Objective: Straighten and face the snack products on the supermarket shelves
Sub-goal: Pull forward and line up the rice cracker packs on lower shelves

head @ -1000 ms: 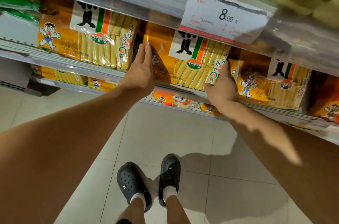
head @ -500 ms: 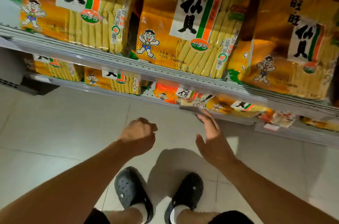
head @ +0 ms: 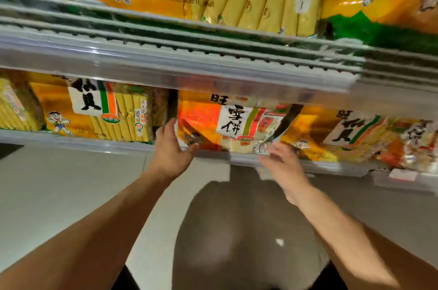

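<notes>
Both hands reach to the lower shelf (head: 94,141), where an orange bag (head: 201,121) stands between yellow bags (head: 99,111). The left hand (head: 171,149), fingers straight and spread, touches the bag's left edge. The right hand (head: 283,166), fingers loose, blurred, holds nothing just below the bag's right corner.

View: dropped to the lower shelf (head: 71,141) (motion-blurred)
Left hand (head: 171,149): uncurled, now at orange-red snack bag (head: 201,119)
Right hand (head: 283,166): moved up beside that bag
</notes>
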`<move>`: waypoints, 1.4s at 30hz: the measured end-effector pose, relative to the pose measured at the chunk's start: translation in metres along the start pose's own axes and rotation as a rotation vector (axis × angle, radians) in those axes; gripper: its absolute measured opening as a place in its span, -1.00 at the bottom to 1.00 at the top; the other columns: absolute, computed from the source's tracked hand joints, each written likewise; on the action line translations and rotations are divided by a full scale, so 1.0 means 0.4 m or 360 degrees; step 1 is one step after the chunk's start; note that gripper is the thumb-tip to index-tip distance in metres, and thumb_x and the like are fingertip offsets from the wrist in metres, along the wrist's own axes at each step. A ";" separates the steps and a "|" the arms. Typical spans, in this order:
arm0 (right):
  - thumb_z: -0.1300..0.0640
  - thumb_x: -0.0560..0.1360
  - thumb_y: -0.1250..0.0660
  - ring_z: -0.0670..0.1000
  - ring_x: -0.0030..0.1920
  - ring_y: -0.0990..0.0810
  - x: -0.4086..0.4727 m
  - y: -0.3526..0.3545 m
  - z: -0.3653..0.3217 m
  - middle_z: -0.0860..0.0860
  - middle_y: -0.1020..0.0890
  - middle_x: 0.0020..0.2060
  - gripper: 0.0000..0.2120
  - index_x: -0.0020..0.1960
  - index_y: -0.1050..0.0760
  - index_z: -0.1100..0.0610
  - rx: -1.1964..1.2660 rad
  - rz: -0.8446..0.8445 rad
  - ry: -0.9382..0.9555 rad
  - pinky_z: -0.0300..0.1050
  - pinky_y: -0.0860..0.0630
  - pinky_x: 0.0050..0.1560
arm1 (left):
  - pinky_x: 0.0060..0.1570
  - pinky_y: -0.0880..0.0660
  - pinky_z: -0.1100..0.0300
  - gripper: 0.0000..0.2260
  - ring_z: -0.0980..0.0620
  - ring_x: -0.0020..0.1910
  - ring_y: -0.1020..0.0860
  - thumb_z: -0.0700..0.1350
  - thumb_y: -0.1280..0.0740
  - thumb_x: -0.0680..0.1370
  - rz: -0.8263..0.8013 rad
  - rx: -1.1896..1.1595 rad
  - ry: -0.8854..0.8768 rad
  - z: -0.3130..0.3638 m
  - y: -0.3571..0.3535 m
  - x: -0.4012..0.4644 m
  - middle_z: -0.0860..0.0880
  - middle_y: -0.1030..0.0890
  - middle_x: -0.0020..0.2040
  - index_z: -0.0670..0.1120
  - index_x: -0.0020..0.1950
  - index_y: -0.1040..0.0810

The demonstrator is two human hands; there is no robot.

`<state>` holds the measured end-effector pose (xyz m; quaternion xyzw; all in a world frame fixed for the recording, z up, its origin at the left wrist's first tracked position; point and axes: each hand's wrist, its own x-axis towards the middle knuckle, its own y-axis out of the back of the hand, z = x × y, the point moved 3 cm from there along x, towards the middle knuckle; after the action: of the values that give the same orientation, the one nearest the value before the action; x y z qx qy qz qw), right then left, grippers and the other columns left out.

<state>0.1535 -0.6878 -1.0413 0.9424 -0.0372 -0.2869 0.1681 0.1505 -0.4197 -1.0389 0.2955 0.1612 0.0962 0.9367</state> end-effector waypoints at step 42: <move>0.26 0.24 -0.60 0.01 -0.24 -0.70 -0.793 0.232 -0.074 0.04 -0.72 -0.12 -0.46 0.15 -0.47 0.15 0.0433 -0.0076 -0.0517 -0.15 -0.60 -0.34 | -0.49 -0.49 0.31 -0.65 0.14 -0.40 -0.60 -0.02 -0.61 0.29 -0.0453 -0.0256 0.0768 0.180 0.300 -0.686 0.03 -0.61 -0.29 -0.04 -0.12 -0.50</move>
<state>-0.0918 -0.7135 -0.8195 0.8984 -0.0797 -0.4312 0.0244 -0.0889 -0.4360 -0.8460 0.1633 0.4110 0.0438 0.8958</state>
